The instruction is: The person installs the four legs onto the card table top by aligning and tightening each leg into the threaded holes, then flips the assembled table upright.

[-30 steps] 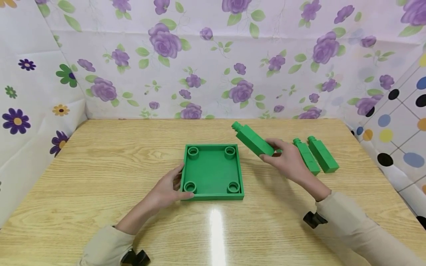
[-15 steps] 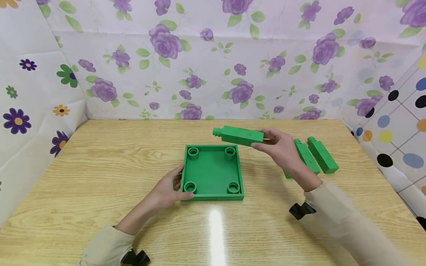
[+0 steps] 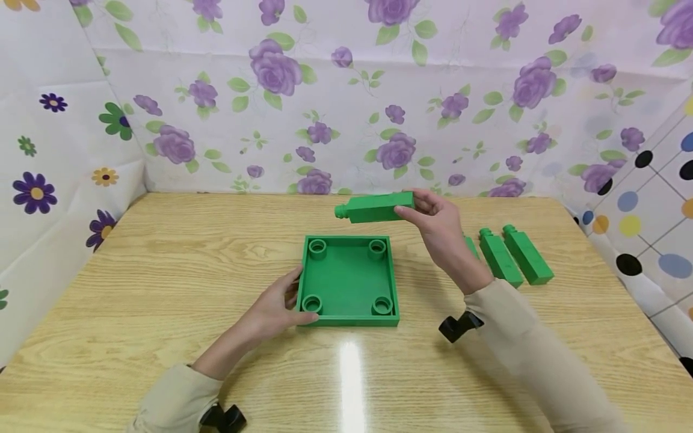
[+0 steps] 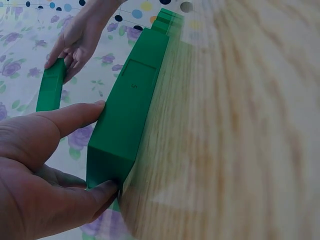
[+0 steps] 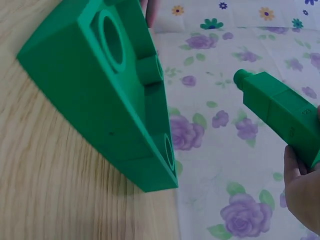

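Observation:
A square green tabletop (image 3: pixel 348 276), seen from its hollow side, lies on the table with a round socket in each corner. My left hand (image 3: pixel 271 310) grips its near-left corner, thumb on the front edge and fingers at the left side; the left wrist view shows thumb and fingers on the green edge (image 4: pixel 131 95). Above and behind the tabletop, my right hand (image 3: pixel 441 231) holds a green square leg (image 3: pixel 379 208) by its plain end. Its threaded end (image 5: pixel 241 78) points left, and the leg lies nearly level in the air.
On the right of the wooden table (image 3: pixel 178 270) lie more green legs: one (image 3: pixel 527 255) farthest right, another (image 3: pixel 500 258) beside it, and a third (image 3: pixel 471 245) partly hidden behind my right hand. Flowered cloth (image 3: pixel 346 120) hangs along the back edge.
My right hand has moved left and a little up with the leg, which has swung from slanting to nearly level. My left hand and the tabletop have stayed in place.

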A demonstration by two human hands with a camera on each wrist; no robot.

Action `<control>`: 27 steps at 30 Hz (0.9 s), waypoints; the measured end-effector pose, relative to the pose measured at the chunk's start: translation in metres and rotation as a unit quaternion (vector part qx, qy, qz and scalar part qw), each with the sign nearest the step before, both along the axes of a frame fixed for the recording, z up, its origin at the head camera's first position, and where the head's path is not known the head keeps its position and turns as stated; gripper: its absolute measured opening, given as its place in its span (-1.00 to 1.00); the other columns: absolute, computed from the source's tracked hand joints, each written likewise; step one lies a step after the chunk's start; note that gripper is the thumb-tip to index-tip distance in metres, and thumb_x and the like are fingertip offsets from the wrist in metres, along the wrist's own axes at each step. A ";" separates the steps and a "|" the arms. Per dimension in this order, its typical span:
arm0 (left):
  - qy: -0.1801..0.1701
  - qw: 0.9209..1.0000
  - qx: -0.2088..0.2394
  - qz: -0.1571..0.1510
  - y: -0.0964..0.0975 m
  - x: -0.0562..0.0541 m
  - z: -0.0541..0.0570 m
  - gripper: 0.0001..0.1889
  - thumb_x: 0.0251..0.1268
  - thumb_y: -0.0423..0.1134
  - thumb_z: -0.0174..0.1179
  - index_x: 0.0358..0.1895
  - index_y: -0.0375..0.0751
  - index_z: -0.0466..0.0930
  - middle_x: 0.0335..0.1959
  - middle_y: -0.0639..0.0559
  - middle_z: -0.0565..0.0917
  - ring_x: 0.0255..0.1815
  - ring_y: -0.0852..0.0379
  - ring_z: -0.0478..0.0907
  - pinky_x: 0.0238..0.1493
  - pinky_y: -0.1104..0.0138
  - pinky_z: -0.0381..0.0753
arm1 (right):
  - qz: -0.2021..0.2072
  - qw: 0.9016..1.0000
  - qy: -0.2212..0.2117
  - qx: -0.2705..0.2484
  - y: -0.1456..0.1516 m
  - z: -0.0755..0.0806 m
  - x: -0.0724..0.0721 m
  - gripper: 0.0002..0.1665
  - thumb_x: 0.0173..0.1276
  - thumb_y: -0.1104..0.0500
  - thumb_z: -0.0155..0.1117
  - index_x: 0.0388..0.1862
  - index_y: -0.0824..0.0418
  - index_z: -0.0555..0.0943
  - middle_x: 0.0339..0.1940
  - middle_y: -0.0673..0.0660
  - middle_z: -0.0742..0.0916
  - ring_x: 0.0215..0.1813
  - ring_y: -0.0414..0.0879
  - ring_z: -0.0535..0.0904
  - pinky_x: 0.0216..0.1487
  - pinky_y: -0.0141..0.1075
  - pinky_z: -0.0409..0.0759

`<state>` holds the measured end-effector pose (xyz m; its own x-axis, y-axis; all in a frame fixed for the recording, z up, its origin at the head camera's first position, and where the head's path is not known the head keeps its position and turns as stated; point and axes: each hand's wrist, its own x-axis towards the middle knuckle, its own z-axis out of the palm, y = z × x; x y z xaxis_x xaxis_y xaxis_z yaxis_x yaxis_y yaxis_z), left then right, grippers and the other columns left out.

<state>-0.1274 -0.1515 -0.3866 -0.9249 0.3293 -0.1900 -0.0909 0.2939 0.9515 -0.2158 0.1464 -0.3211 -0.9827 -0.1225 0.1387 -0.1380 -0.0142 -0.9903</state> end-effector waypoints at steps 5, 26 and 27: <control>-0.001 1.000 0.003 0.002 0.000 0.000 0.000 0.05 0.10 -0.45 0.38 0.54 -0.34 -0.21 0.48 -0.32 0.06 0.47 -0.23 0.03 0.38 0.06 0.20 | 0.000 0.999 0.003 -0.037 -0.015 0.000 -0.006 -0.37 0.32 0.27 0.33 0.33 0.35 0.41 0.42 0.25 0.38 0.44 -0.06 0.25 0.34 -0.24 0.34; 0.006 1.000 0.009 -0.005 -0.001 0.001 0.004 0.04 0.13 -0.47 0.36 0.54 -0.36 -0.23 0.48 -0.35 0.05 0.47 -0.25 0.02 0.36 0.03 0.23 | 0.081 0.992 0.076 0.064 -0.064 0.021 -0.030 -0.52 0.28 0.27 0.38 0.19 0.31 0.56 0.06 0.22 0.67 -0.01 -0.01 0.58 0.05 -0.18 0.57; 0.005 1.000 0.010 -0.005 -0.001 0.001 0.003 0.04 0.13 -0.47 0.35 0.54 -0.35 -0.23 0.48 -0.34 0.05 0.47 -0.25 0.02 0.36 0.04 0.24 | 0.089 0.990 0.079 0.080 -0.067 0.022 -0.031 -0.51 0.28 0.26 0.38 0.19 0.30 0.56 0.07 0.22 0.67 -0.01 -0.01 0.58 0.05 -0.19 0.56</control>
